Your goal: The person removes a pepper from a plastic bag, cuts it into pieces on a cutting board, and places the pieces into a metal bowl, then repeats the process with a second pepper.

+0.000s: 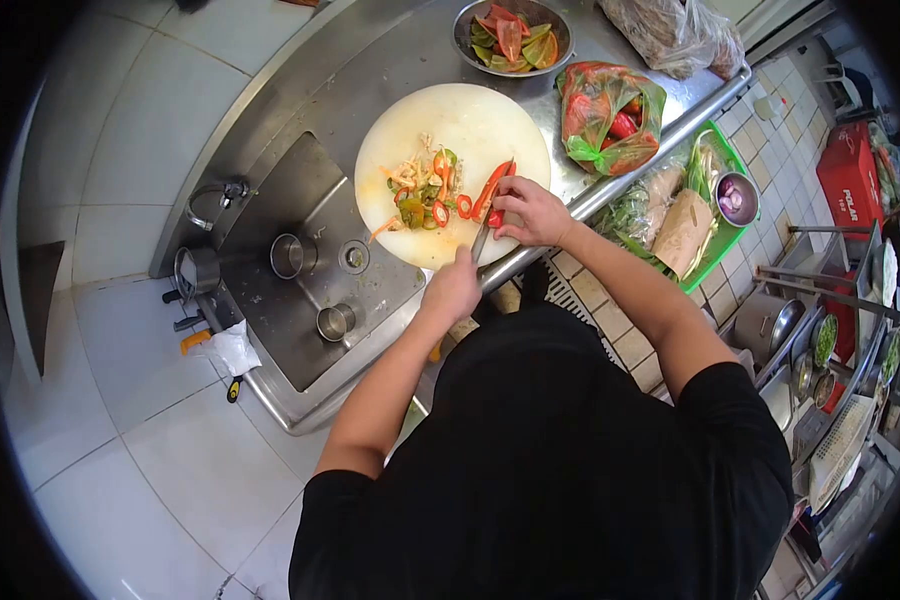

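Observation:
A round white cutting board (395,120) lies on the steel counter. My left hand (452,290) is closed around a knife (481,240) at the board's near edge, its blade pointing up toward the peppers. Just to its right, my right hand (533,212) has its fingers bent and pressed onto a red pepper (495,218). Another long piece of red pepper (494,187) lies against those fingers. Left of the blade are red pepper rings (464,206) and a pile of chopped green, red and pale pieces (425,190).
Behind the board stands a metal bowl (458,40) of pepper pieces. A bag of red peppers (612,115) sits to the right, near a green crate (735,240) with vegetables. At left is a steel sink (300,215) with small metal cups (336,322).

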A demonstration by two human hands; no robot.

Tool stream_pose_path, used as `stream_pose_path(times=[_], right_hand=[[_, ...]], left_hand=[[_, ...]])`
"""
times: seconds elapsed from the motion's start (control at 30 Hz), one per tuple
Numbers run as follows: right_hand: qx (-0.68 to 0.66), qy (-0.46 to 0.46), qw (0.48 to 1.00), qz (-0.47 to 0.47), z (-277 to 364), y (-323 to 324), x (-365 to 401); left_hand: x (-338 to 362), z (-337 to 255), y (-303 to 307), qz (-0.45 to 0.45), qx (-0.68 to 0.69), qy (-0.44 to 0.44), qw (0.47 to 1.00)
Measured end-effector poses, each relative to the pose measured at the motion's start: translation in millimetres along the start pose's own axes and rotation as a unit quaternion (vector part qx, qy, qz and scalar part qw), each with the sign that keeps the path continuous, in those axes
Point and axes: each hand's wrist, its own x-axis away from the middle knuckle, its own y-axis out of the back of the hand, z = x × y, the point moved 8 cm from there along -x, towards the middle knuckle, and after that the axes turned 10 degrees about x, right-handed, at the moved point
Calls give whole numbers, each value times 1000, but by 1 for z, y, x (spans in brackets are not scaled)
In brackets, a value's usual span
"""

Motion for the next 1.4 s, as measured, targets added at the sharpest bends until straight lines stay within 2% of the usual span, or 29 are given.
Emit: stream_pose_path(times=[0.1,0.17,0.23,0.3,0.33,0.43,0.47,0.5,0.57,0.6,0.67,0.73,0.87,0.93,1.03,1.23,1.4], right_hand=[[10,-14,1000,-11,4,8,16],[49,-87,995,-25,1,14,31],[49,-77,995,-25,10,23,35],[49,-154,984,-67,1,30,40],[41,-165,984,-53,-1,32,37],[75,-130,988,-47,6,40,13],[86,-143,986,14,5,34,7],[87,-144,986,13,2,29,6],[214,-142,960,116,-9,3,12],[215,-144,959,117,-11,1,14],[217,-177,943,179,-21,-10,22],[224,-183,940,181,-18,-11,26],[235,-206,929,197,-17,-17,27],[233,-205,931,192,-17,-18,29],[234,-208,930,189,-18,-17,30],[233,-218,925,208,-19,-18,31],[232,-216,926,204,-18,-19,32]], left_hand=[[38,27,-2,16,2,29,999],[46,41,-2,30,2,48,998],[45,43,0,30,19,33,999],[38,44,7,14,37,20,999],[36,41,10,2,51,6,999],[43,36,12,-24,118,17,993],[40,44,4,-24,118,16,993],[33,56,-11,-11,149,1,989],[30,64,-25,5,180,-16,984],[33,62,-25,8,188,-14,982],[40,60,-23,11,199,-12,980],[64,51,-12,71,219,82,970],[61,67,-25,74,240,79,965],[47,68,-38,131,352,81,923],[28,58,-41,138,367,51,918],[33,65,-41,173,393,66,901],[21,53,-48,164,389,47,905]])
